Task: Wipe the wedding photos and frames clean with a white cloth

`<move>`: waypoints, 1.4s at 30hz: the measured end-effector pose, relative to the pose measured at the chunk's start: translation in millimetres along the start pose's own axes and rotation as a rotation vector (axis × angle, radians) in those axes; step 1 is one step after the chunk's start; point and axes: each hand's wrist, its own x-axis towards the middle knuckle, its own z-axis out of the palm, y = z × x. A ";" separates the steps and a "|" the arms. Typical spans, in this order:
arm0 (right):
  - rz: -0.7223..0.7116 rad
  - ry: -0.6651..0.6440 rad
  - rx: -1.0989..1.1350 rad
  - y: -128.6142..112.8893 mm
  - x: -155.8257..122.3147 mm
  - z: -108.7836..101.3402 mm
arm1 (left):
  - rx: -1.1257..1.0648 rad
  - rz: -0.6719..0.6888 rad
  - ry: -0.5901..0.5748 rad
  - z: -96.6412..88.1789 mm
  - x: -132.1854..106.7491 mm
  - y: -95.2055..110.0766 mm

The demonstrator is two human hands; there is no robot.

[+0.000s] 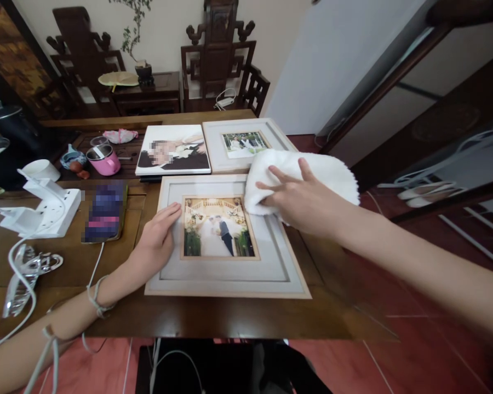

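Observation:
A light picture frame (230, 272) with a wide pale border lies flat on the table, around a photo of a couple before flowers and a staircase. Along its left edge rests my left hand (158, 238), fingers stretched out over the border. My right hand (293, 200) presses a fluffy white cloth (328, 172) on the frame's upper right corner, its fingers spread over the cloth and some partly sunk in it. The cloth hides that corner and part of a second frame (213, 148) behind. Left of that one lies a photo panel (175, 156).
On the left are a phone (107, 210) on a cable, a white power strip (61, 213), a silver hair claw (27, 279) and a pink cup (107, 161). The wooden table (230, 323) ends just in front of me. Carved chairs (217, 54) stand behind.

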 end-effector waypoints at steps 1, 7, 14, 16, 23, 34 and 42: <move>-0.027 -0.024 0.037 -4.5 -9.5 -3.3 | 0.001 0.003 0.000 -0.4 0.3 0.3; -0.178 -0.085 0.292 -39.1 -70.9 -17.0 | 0.010 0.037 0.004 -1.6 1.2 0.8; -0.145 -0.086 0.317 -32.0 -56.9 -18.5 | 0.010 0.090 -0.006 -2.1 1.0 -3.1; -0.095 -0.023 0.173 -24.7 -29.0 -14.0 | 0.015 0.099 -0.009 -2.6 1.1 -3.2; -0.057 0.049 -0.027 -26.2 21.0 -4.7 | 0.018 0.082 0.001 -3.6 1.7 0.6; -0.297 -0.022 0.403 -84.3 -77.4 -29.9 | 0.003 0.048 -0.023 -3.2 1.4 0.1; -0.016 0.015 0.141 -47.2 16.4 -12.6 | -0.003 0.046 -0.040 -5.6 1.3 -1.3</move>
